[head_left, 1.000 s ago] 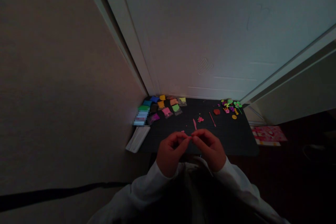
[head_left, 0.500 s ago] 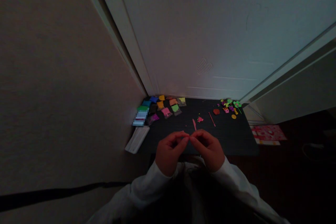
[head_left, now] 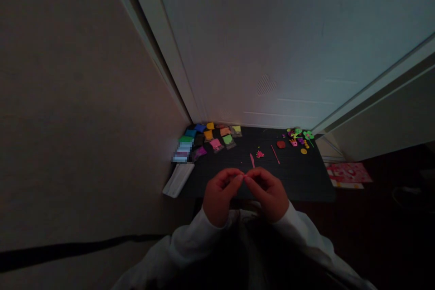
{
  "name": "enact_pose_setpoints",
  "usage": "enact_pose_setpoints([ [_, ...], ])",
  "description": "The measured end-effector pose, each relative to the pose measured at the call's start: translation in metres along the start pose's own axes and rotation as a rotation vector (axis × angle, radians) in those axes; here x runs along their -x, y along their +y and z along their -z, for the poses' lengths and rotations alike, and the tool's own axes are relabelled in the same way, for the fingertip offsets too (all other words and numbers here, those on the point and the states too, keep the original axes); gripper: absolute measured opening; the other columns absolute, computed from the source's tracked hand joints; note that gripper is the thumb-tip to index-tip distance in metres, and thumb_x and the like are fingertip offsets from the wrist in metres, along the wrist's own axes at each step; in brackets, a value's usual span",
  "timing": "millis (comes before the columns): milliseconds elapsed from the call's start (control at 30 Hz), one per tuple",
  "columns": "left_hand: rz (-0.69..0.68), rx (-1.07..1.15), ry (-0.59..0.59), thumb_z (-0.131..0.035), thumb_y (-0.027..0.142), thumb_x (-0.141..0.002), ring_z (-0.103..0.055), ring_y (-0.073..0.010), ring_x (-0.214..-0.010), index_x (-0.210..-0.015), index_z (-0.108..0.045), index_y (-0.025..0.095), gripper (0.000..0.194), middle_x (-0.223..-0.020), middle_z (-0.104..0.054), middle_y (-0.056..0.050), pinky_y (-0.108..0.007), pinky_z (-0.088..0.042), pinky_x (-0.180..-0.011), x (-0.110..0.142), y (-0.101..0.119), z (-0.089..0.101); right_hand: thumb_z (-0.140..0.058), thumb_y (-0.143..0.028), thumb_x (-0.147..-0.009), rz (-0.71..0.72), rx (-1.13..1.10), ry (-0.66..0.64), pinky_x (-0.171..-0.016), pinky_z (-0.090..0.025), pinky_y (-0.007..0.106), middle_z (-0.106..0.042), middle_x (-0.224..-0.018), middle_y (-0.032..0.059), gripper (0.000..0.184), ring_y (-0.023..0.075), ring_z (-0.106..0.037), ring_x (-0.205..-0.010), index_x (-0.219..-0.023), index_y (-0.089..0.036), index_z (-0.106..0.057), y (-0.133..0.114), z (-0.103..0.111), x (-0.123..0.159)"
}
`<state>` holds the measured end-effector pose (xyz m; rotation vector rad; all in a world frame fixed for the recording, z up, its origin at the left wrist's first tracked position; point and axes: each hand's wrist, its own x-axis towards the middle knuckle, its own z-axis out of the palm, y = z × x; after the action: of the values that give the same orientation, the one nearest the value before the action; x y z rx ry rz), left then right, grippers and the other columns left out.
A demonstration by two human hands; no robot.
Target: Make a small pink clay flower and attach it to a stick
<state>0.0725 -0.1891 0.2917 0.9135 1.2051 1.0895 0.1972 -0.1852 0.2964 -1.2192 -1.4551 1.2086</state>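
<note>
My left hand (head_left: pixel 217 197) and my right hand (head_left: pixel 270 195) meet at their fingertips above the front of the dark table (head_left: pixel 306 181). Each has thumb and forefinger pinched together; whatever lies between them is too small and dim to make out. Just beyond the fingers is a pink plastic knife (head_left: pixel 252 160). Beside it lies a small pink branched piece (head_left: pixel 260 154), and further right a thin pink stick (head_left: pixel 275 154). A red lump (head_left: pixel 280 144) rests behind the stick.
Several coloured packets, one pink (head_left: pixel 215 145) and one light green (head_left: pixel 229 141), cover the back left. A white packet (head_left: pixel 179 180) lies at the left edge. Small colourful shapes, including a green flower (head_left: pixel 308 135) and a yellow disc (head_left: pixel 303 151), sit back right. A white panel (head_left: pixel 238 54) rises behind.
Both hands stay pinched together, with their fingertips shifted only slightly. The view has moved a little; the things on the table lie as before.
</note>
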Motion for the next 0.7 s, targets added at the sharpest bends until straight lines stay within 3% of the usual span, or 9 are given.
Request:
enact_pose_setpoints([
  [700, 0.065, 0.121, 0.002, -0.057, 0.028, -0.066, -0.034, -0.0044, -0.044, -0.077, -0.056, 0.017, 0.015, -0.050, -0.043, 0.006, -0.017, -0.023, -0.042, -0.0042, -0.0072, -0.0010, -0.047, -0.026, -0.075, 0.040, 0.107, -0.017, -0.062, -0.038, 0.025, -0.050, -0.069, 0.0004, 0.010, 0.0117, -0.047, -0.066, -0.074, -0.016, -0.051, 0.0047, 0.0016, -0.0024],
])
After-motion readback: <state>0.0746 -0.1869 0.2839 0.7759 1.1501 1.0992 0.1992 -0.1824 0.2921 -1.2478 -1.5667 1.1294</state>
